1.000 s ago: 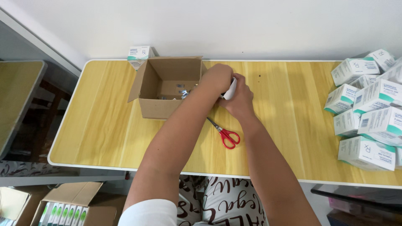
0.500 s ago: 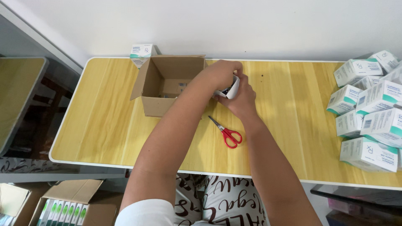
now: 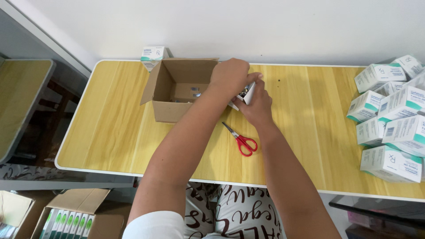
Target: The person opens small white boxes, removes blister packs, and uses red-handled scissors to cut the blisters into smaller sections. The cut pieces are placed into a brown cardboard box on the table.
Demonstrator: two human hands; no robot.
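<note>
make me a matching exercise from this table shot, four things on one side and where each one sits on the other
Things:
1. scissors
2. cardboard box
3. pile of white and teal cartons
4. small white carton

Places:
A. right end of the table
B. held between both hands
C. flat on the table, near the front edge, below the hands
D. open on the table, left of the hands

Pairs: 1-C, 2-D, 3-A, 4-B

Light wooden table with white rim (image 3: pixel 110 132): open brown cardboard box (image 3: pixel 177 95), red-handled scissors (image 3: pixel 241 139), stacked white-and-teal cartons (image 3: pixel 392 119).
</note>
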